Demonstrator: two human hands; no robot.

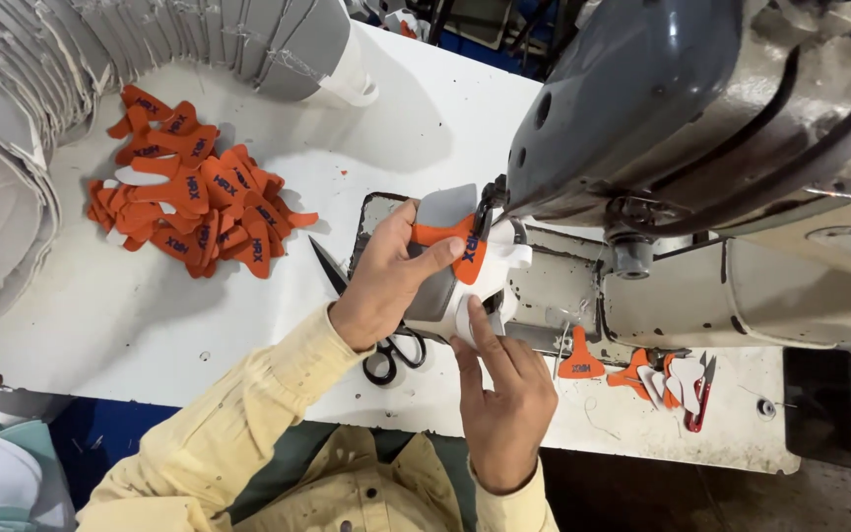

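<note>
My left hand grips a grey and white shoe piece with an orange tab pinned on it under my thumb. The piece sits right at the needle area of a grey sewing machine. My right hand touches the white lower edge of the same piece with its fingertips, steadying it from below. Both sleeves are pale yellow.
A heap of orange tabs lies at the left on the white table. Stacked grey shoe pieces curve along the far left. Black scissors lie under my left wrist. Loose orange tabs and red thread snips lie at the right.
</note>
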